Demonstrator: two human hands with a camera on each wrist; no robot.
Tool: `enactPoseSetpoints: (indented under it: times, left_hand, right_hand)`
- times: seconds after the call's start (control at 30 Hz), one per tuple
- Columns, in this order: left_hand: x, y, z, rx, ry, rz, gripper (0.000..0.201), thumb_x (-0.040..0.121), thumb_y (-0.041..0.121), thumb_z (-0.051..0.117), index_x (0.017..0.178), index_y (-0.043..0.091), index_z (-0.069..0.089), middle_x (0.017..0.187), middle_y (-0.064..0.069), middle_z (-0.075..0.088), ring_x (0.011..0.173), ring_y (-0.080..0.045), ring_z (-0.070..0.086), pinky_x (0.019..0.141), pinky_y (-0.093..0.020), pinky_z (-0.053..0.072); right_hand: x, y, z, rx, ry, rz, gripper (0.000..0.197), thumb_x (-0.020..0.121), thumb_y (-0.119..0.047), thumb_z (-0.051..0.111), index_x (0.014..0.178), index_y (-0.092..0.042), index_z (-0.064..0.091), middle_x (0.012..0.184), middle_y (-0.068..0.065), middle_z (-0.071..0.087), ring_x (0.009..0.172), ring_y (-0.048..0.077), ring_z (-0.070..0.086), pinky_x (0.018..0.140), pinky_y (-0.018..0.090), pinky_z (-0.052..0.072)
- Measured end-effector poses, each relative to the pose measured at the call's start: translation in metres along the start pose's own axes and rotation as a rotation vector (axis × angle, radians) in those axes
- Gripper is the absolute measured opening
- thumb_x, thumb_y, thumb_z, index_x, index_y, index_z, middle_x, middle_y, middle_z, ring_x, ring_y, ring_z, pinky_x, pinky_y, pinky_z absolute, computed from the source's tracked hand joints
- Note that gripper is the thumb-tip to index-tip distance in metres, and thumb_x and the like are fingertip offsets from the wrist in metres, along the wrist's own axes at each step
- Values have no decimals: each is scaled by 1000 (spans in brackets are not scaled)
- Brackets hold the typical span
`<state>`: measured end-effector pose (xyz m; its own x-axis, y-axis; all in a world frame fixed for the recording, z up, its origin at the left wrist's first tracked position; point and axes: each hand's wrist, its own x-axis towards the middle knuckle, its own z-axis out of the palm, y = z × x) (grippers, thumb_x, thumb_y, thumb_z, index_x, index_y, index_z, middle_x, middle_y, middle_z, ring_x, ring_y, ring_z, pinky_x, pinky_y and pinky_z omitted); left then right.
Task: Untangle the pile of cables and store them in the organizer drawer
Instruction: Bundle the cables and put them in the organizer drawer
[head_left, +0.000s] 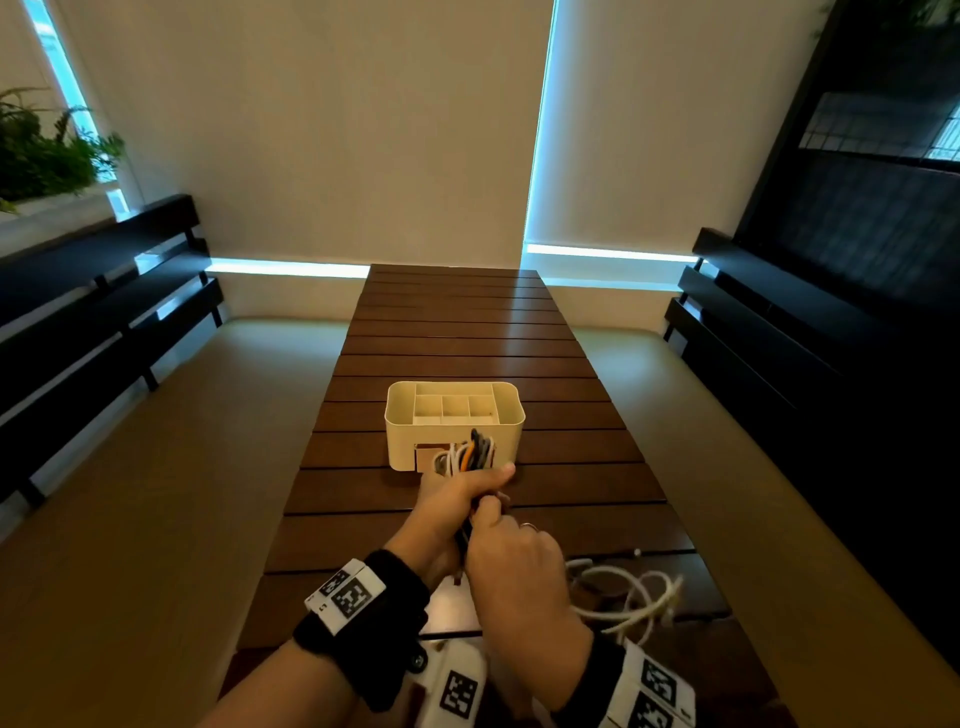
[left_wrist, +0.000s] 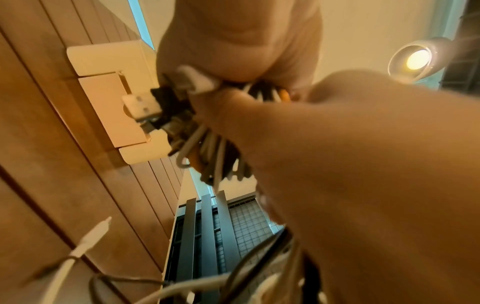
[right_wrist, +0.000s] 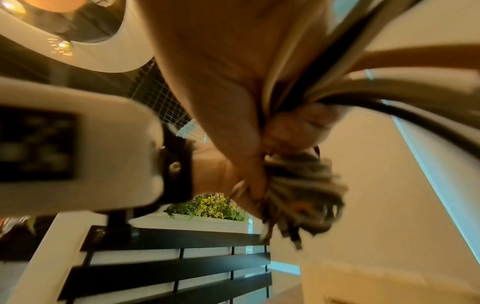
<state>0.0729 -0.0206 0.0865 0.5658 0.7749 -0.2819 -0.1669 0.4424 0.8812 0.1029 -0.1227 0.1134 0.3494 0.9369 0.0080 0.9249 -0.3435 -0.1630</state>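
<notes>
The folded cable bundle (head_left: 470, 453) is clamped by the left hand (head_left: 451, 500) just before the organizer (head_left: 402, 415), probably for tidying; its tails are gripped by the right hand (head_left: 514, 564) nearer.

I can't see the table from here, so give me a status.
Left hand and right hand: both grip the cable bundle. Organizer just beyond. Loose white cables on table.

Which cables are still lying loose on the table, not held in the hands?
The white cables beside the right hand lie loose on the table. The mixed bundle is gripped in the left hand.
</notes>
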Motion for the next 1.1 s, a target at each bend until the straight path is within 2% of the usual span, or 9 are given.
enactPoseSetpoints:
  times: [0.1, 0.17, 0.37, 0.53, 0.67, 0.77, 0.87, 1.0, 1.1]
  left_hand:
    - [12, 2, 3, -65, 68, 56, 13, 79, -2, 67, 91, -1, 61, 62, -10, 57, 46, -16, 57, 46, -25, 50]
    - [19, 3, 6, -96, 67, 42, 9, 81, 1, 65, 75, 2, 59, 56, -8, 58, 44, -17, 56, 47, -26, 50]
    - [26, -1, 28, -128, -55, 75, 9, 81, 6, 66, 75, 4, 59, 59, -6, 61, 49, -15, 58, 52, -26, 51]
    - [24, -12, 60, -137, -200, 17, 16, 81, 11, 67, 65, 9, 67, 62, -4, 61, 54, -16, 58, 64, -31, 49]
    - [21, -20, 92, -227, -334, -17, 19, 76, 15, 70, 57, 14, 68, 64, -5, 60, 54, -16, 59, 58, -29, 52]
    - [19, -22, 117, -317, -409, -42, 24, 80, 12, 63, 56, 16, 66, 63, -4, 59, 54, -15, 59, 54, -26, 52]
    - [16, -25, 134, -363, -477, -101, 22, 76, 15, 61, 55, 15, 64, 61, -3, 58, 53, -15, 57, 55, -26, 52]
    - [16, -30, 150, -443, -474, -182, 29, 81, 16, 56, 53, 12, 62, 58, -2, 58, 53, -15, 56, 58, -26, 52]
    - [22, -24, 163, -528, -453, -183, 36, 88, 13, 50, 54, 12, 60, 56, -2, 58, 51, -14, 56, 57, -25, 53]
  right_hand:
    - [-6, 3, 11, 296, 167, 49, 54, 84, -13, 61, 128, -17, 30, 91, 5, 62, 75, 22, 64, 60, 31, 46]
    - [-8, 18, 16, 565, 131, 113, 42, 88, -18, 54, 113, -29, 22, 95, -2, 59, 85, 23, 62, 65, 30, 44]
    - [12, 71, 41, 639, 14, 255, 17, 88, -28, 54, 76, -18, 58, 80, 11, 67, 80, 30, 62, 69, 36, 50]
    - [10, 108, 28, 893, 22, 182, 27, 87, -11, 61, 61, -20, 61, 62, -4, 63, 55, -4, 58, 58, 17, 46]
    - [-1, 134, 27, 1059, -293, 33, 11, 84, -6, 65, 91, -15, 65, 99, 15, 67, 92, 23, 63, 83, 28, 54]
    - [-8, 153, 31, 967, -396, 38, 11, 89, -5, 58, 97, -9, 63, 102, 18, 60, 96, 23, 55, 91, 38, 45]
    - [-5, 185, 27, 803, -234, 110, 8, 87, -10, 61, 79, -10, 64, 84, 7, 62, 80, 19, 57, 86, 44, 48]
    - [13, 233, 2, 147, 226, 285, 3, 82, -19, 60, 84, -17, 60, 92, 6, 65, 86, 27, 62, 65, 33, 46]
    - [28, 252, -17, -151, 568, 164, 3, 79, -10, 61, 80, -9, 58, 77, 10, 57, 60, 32, 59, 47, 26, 30]
